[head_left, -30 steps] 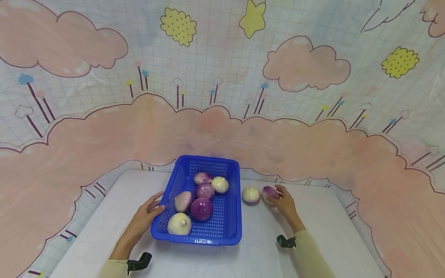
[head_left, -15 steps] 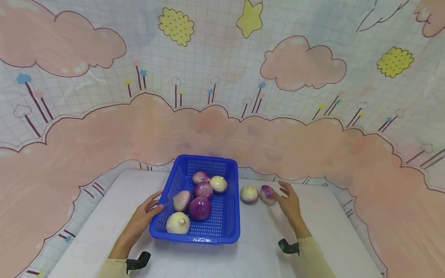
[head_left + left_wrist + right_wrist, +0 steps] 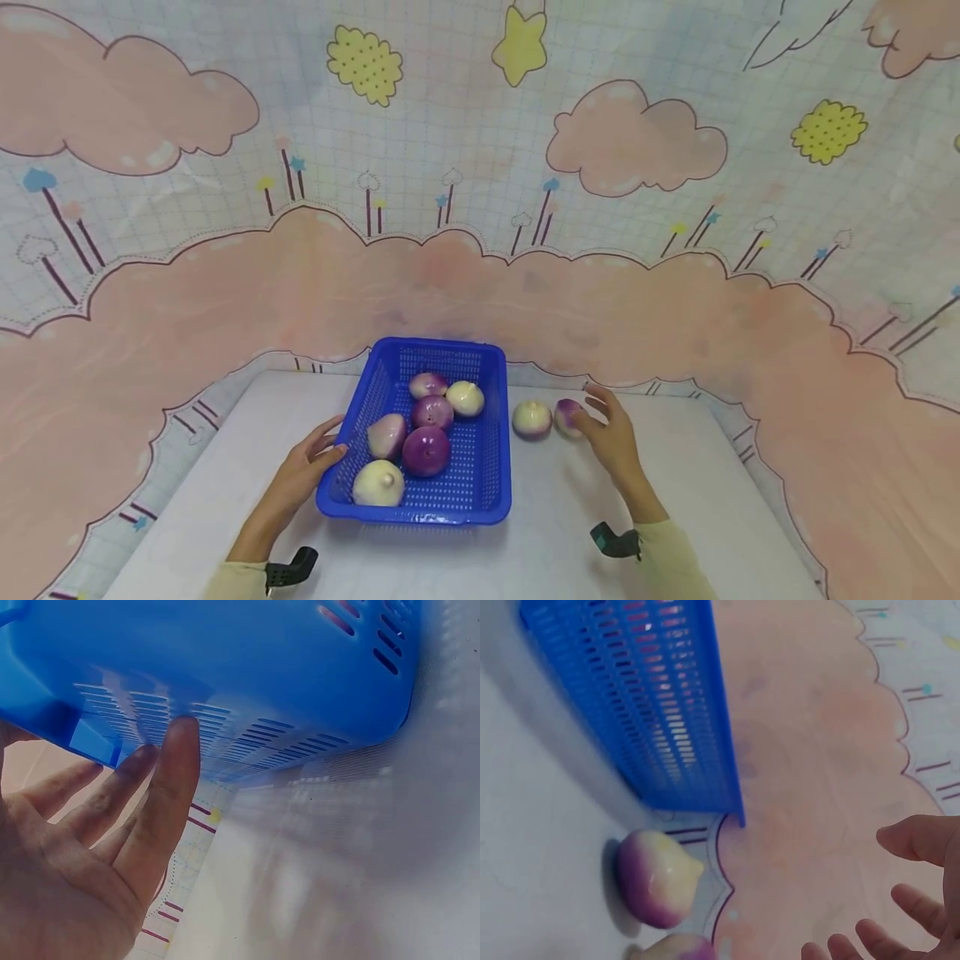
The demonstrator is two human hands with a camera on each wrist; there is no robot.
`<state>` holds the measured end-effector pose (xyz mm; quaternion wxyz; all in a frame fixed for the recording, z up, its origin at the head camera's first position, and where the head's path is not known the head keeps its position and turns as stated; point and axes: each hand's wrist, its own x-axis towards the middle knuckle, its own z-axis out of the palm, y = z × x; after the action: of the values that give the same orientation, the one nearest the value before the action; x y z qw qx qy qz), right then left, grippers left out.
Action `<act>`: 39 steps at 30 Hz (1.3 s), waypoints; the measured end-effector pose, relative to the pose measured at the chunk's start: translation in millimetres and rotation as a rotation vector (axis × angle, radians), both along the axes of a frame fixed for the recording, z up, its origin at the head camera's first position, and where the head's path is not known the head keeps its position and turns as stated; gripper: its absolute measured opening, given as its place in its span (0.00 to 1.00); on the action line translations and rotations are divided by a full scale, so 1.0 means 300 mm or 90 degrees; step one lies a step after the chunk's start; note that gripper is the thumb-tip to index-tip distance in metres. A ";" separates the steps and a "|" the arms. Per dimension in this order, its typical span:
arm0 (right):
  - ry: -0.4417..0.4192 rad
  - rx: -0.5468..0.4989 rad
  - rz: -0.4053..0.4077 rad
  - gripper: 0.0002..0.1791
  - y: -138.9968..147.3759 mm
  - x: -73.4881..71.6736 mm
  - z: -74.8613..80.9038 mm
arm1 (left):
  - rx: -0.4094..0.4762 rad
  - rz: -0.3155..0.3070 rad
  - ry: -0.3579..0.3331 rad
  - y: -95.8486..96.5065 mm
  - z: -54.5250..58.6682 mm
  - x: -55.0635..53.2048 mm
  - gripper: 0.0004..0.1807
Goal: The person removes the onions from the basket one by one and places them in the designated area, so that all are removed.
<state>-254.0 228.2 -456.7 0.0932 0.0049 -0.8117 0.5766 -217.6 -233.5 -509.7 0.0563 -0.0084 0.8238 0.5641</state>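
A blue plastic basket (image 3: 414,514) with slotted walls holds several onions, some purple like the purple onion (image 3: 426,451), some pale like the pale onion (image 3: 378,483). My left hand (image 3: 298,473) rests against its left wall, fingers stretched out; the left wrist view shows them spread at the outer wall of the basket (image 3: 247,667). Right of the basket, two onions sit side by side on the table: a pale onion (image 3: 532,419) and a purple-and-white onion (image 3: 567,417). Nearest that second one is my right hand (image 3: 615,437), fingers apart, holding nothing; in the right wrist view it stands clear of both onions.
The white table (image 3: 555,533) ends at the back against a patterned cloth (image 3: 600,325) with pink clouds, which also rises on both sides. A dark wrist device (image 3: 292,568) is strapped to the left wrist and another dark device (image 3: 615,540) to the right.
My right hand has let go of the purple-and-white onion and moved slightly away from it, fingers opening. The left hand stays at the basket. The whole head view has shifted a little.
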 end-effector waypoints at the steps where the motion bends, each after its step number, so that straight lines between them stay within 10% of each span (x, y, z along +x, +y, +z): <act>1: 0.009 -0.004 0.005 0.31 -0.007 0.001 0.003 | -0.001 -0.001 0.000 -0.001 -0.001 -0.001 0.37; 39: 0.061 0.065 0.230 0.33 -0.325 0.028 0.126 | -0.018 -0.002 0.003 0.003 0.009 0.001 0.36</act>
<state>-245.5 130.5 -418.9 0.0268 0.1826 -0.8206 0.5408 -217.3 -232.7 -506.9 0.0554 -0.0065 0.8316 0.5526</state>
